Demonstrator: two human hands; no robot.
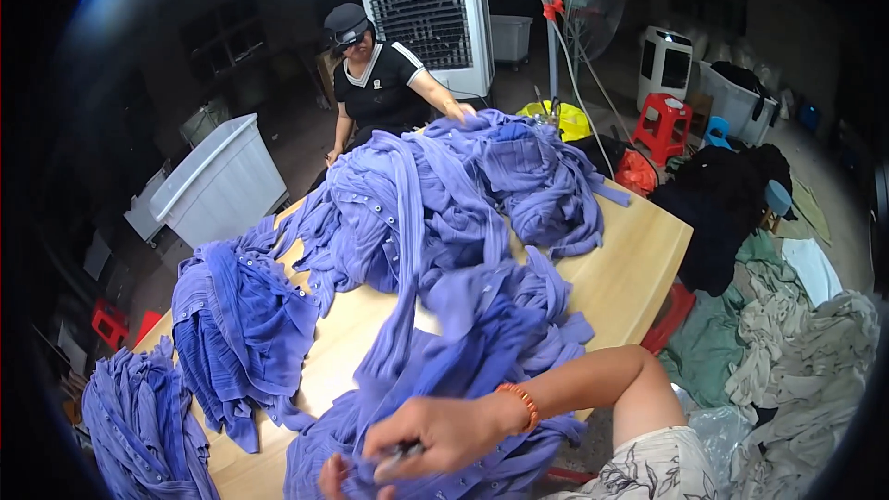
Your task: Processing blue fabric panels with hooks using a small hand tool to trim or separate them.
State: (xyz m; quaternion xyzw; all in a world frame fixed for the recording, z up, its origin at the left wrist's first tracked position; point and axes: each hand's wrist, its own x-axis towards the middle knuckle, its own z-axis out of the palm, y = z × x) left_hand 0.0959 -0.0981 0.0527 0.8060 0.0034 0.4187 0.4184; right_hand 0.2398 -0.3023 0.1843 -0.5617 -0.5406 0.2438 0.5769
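My right hand [444, 433], with an orange beaded bracelet at the wrist, is closed around a small dark metal tool [404, 450]. Its exact kind is blurred and half hidden by the fingers. Beside it at the lower edge, blurred fingertips [333, 479] appear to be my left hand; the rest of it is hidden or out of view. Both are over a heap of purple-blue knit garments [324, 435] at the near side of the wooden table [620, 259]. A buttoned purple-blue cardigan [243, 324] lies bunched to the left.
Across the table a person [380, 83] in a black top and cap touches a larger garment pile [537, 167]. A white bin [222, 181] stands at the left, an air cooler [426, 23] behind. Red stool [662, 125] and cloth heaps [796, 361] sit at the right.
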